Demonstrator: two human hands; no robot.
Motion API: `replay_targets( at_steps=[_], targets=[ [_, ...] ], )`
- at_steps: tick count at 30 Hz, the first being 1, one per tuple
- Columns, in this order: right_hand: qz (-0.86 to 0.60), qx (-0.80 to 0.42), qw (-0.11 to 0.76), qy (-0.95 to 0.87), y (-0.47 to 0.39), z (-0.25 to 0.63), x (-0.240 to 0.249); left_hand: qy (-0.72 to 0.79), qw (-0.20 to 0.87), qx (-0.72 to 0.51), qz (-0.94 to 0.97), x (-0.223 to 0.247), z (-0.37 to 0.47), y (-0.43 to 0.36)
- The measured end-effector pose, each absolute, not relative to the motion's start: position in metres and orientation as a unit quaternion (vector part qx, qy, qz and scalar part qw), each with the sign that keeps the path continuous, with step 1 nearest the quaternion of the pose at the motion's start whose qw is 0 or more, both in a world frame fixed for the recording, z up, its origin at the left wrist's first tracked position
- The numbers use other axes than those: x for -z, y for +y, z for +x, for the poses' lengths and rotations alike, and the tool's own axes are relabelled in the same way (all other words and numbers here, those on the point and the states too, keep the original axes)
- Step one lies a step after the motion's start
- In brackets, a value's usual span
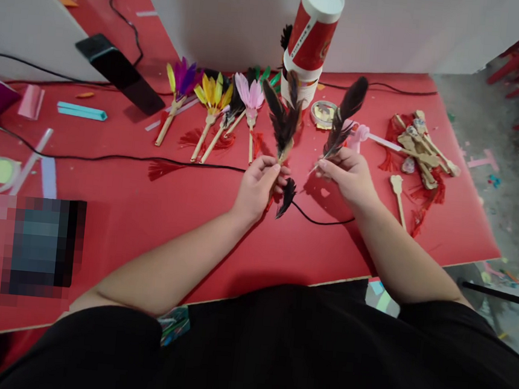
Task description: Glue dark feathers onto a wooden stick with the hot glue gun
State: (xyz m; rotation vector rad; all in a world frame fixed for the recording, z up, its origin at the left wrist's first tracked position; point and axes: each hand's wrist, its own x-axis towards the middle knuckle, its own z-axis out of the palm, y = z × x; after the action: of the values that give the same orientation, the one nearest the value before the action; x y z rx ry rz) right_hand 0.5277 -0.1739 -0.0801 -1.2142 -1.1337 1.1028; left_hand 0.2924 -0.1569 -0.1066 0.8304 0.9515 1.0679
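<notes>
My left hand (260,185) is closed round the lower end of a wooden stick with dark feathers (284,121) fanned upright at its top. A small black feather (287,198) hangs beside those fingers. To the right, my right hand (345,173) pinches the thin quill of a single dark feather (349,108), its tip pointing up. Behind my hands stand feathered sticks: purple and yellow (180,85), yellow (213,96) and pink (250,97). A roll of clear tape (324,114) lies beyond the gap between my hands.
A red and white paper cup stack (313,36) stands at the back. Wooden sticks with red tassels (422,148) are piled at right, near a pink ribbon tool (360,133). A black cable (130,159) crosses the red table (148,221). A black phone-like object (120,73) leans at left.
</notes>
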Motion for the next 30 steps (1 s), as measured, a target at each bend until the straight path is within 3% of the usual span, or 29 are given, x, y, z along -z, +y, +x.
replay_targets(
  at_steps=[5, 12, 30],
  targets=[
    [-0.489, -0.463, 0.58, -0.458, -0.178, 0.524, 0.081, 0.386, 0.678, -0.433, 0.451, 0.113, 0.293, -0.165],
    [-0.49, -0.47, 0.54, -0.498, -0.178, 0.525, 0.08, 0.385, 0.677, -0.372, 0.505, 0.114, 0.29, -0.169],
    [-0.508, -0.441, 0.518, -0.529, -0.18, 0.528, 0.084, 0.385, 0.644, -0.387, 0.535, 0.114, 0.292, -0.171]
  ],
)
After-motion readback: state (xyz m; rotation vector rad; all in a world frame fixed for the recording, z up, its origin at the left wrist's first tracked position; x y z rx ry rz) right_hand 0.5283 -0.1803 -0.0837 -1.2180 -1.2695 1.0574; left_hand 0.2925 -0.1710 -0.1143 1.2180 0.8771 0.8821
